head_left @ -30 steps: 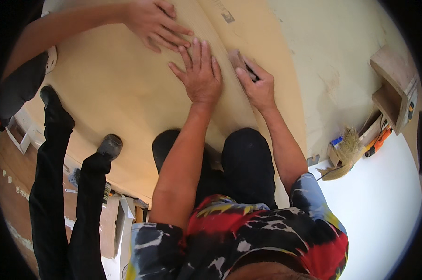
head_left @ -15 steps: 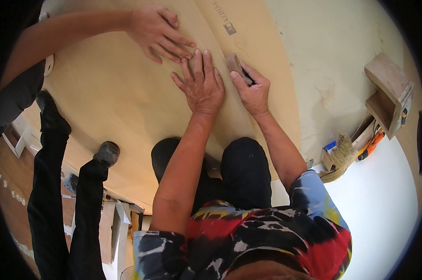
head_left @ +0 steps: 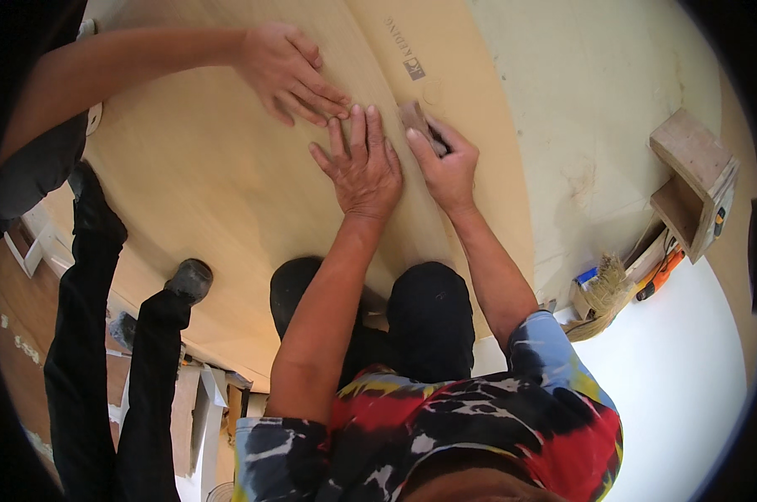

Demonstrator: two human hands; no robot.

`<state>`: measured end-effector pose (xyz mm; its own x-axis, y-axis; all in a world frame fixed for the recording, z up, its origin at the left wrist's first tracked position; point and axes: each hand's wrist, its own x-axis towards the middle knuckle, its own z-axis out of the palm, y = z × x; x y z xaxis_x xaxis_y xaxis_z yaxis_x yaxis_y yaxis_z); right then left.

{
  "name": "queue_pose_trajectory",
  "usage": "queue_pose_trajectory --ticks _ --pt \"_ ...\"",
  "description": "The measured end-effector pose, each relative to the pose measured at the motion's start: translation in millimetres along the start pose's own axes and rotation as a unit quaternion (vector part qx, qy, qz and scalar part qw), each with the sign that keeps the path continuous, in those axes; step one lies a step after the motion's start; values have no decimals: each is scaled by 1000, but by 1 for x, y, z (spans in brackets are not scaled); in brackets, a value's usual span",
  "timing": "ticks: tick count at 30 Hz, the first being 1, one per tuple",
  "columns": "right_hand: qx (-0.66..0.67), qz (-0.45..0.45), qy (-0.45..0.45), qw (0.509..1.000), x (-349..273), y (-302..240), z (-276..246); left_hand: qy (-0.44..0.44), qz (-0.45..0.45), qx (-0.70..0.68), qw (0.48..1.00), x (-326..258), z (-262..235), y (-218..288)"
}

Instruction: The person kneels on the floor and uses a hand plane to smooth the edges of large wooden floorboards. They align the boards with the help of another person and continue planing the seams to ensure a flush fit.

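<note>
My left hand [head_left: 366, 171] lies flat on a pale tan sheet [head_left: 228, 167], its fingers stretched forward and the thumb apart. Just to its right, my right hand [head_left: 447, 167] grips a small brown block [head_left: 413, 121] with a dark side, like a sanding block. The block rests at the long seam where the sheet's edge lies over another tan layer [head_left: 470, 109]. Its underside is hidden. Another person's hand [head_left: 291, 75] presses flat on the sheet from the upper left, its fingertips close to my left fingertips.
The other person's dark-trousered leg [head_left: 153, 376] and shoe [head_left: 191, 280] are at left. My knees [head_left: 429, 309] are on the sheet. At right stand an open wooden box [head_left: 696, 159], a straw brush [head_left: 606, 293] and an orange-handled tool [head_left: 661, 276] beside a pale surface [head_left: 596, 151].
The whole view has shifted slightly. Relative to the printed mark on the sheet, my right hand and the block have slid a little forward along the seam. My left hand stays flat.
</note>
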<state>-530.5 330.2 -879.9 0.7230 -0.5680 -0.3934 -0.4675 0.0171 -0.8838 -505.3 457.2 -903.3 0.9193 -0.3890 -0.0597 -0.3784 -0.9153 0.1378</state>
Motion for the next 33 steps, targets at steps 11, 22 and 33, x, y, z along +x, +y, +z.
queue_pose_trajectory --ticks 11,22,33 --pt "26 -20 -7 999 62 -37 34 14 6 -13 1000 1 -6 1" --pt "-5 -88 18 996 123 -55 68 25 9 -13 1000 3 -5 1" --pt "2 -82 28 996 181 -89 104 12 5 -26 1000 1 -7 -1"
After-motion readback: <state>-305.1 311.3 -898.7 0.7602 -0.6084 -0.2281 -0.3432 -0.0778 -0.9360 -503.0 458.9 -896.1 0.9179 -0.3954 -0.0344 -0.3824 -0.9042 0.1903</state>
